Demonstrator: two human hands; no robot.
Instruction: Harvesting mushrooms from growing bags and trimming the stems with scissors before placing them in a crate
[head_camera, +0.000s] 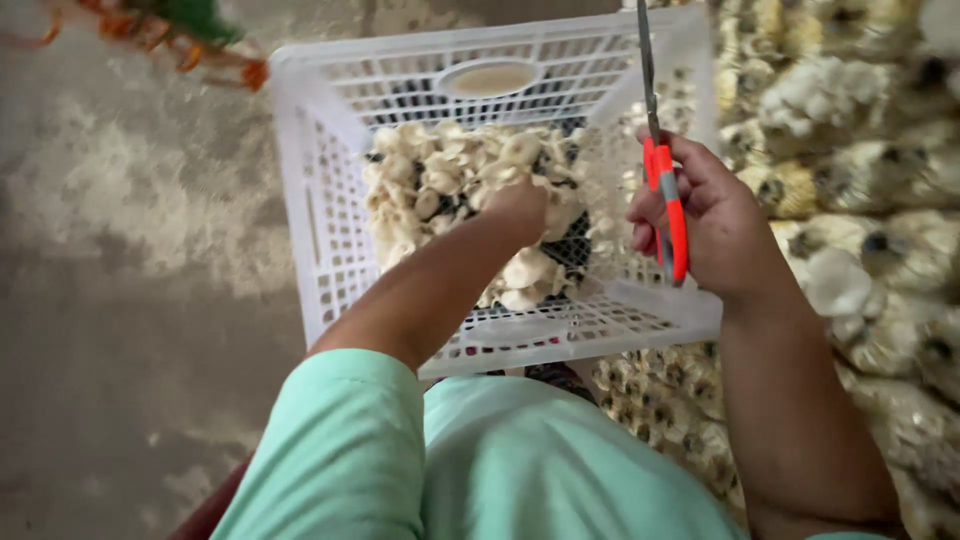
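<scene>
A white plastic crate with slotted walls sits in front of me, partly filled with pale oyster mushrooms. My left hand reaches down into the crate and rests among the mushrooms; its fingers are hidden, so I cannot tell whether it holds any. My right hand hovers at the crate's right rim, shut on a pair of scissors with orange handles, blades pointing up and away.
Stacked mushroom grow bags with white clusters fill the right side, close to my right arm. Grey concrete floor lies to the left. An orange and green object shows at the top left.
</scene>
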